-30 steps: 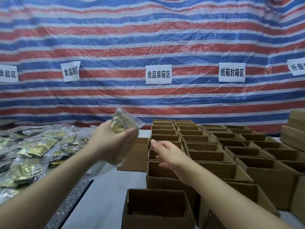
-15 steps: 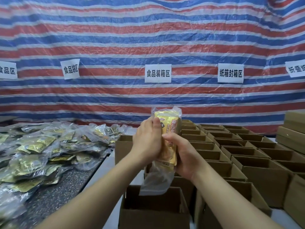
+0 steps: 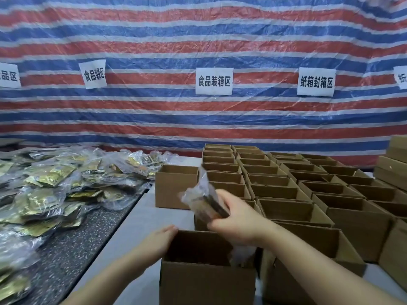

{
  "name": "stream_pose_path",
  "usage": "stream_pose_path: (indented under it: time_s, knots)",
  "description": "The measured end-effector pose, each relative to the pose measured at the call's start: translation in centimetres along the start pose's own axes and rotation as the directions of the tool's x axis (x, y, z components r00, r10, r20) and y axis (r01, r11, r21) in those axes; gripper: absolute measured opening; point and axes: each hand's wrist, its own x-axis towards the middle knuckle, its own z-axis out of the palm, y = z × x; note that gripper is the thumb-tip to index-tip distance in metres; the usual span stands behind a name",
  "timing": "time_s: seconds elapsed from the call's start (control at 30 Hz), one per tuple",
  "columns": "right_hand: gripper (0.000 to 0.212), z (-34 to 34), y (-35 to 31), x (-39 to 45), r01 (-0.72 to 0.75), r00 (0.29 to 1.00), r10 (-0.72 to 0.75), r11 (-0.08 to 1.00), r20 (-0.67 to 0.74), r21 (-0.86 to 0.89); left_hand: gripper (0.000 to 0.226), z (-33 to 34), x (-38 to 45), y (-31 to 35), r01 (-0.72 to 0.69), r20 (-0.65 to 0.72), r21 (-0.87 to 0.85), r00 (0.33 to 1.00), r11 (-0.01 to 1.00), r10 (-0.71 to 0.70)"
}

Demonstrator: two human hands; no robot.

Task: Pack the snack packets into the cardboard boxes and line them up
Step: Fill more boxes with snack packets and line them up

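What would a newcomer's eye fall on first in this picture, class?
Probably the striped tarp filling the back wall, with white paper signs on it. Below, rows of open cardboard boxes fill the right side, and the right hand holds a snack packet above the nearest box.

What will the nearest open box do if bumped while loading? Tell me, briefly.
The box is probably light and apt to slide: thin cardboard, seemingly empty. The left hand rests at its rim, likely steadying it. The right hand grips a packet above.
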Motion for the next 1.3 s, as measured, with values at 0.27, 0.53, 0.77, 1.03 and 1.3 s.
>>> stream_pose_path:
  time_s: [0.27, 0.53, 0.77, 1.03, 1.3]
  knots:
    - [0.028, 1.4, 0.8, 0.7, -0.226, 0.819, 0.354, 0.922, 0.45, -0.315, 0.038, 1.0, 0.0, -0.2, 0.036, -0.05, -0.219, 0.998, 0.975, -0.048]
    - [0.035, 7.0, 5.4, 4.1, -0.216, 0.542, 0.58, 0.795, 0.608, -0.566, 0.034, 1.9, 0.1, -0.1, 0.026, -0.115, -0.208, 0.992, 0.978, -0.05]
    - [0.056, 5.5, 2.8, 3.4, -0.316, 0.526, 0.593, 0.802, 0.61, -0.508, 0.039, 1.6, -0.6, 0.3, 0.018, -0.089, -0.106, 0.996, 0.994, -0.027]
    - [0.037, 3.6, 1.4, 2.5, -0.396, 0.554, 0.611, 0.791, 0.565, -0.467, 0.037, 1.8, -0.8, 1.0, -0.011, -0.075, -0.086, 0.997, 0.996, 0.004]
    - [0.048, 4.2, 1.4, 2.7, -0.491, 0.494, 0.691, 0.722, 0.528, -0.487, 0.037, 1.3, -1.1, 1.0, -0.04, -0.07, -0.035, 0.997, 0.999, 0.037]
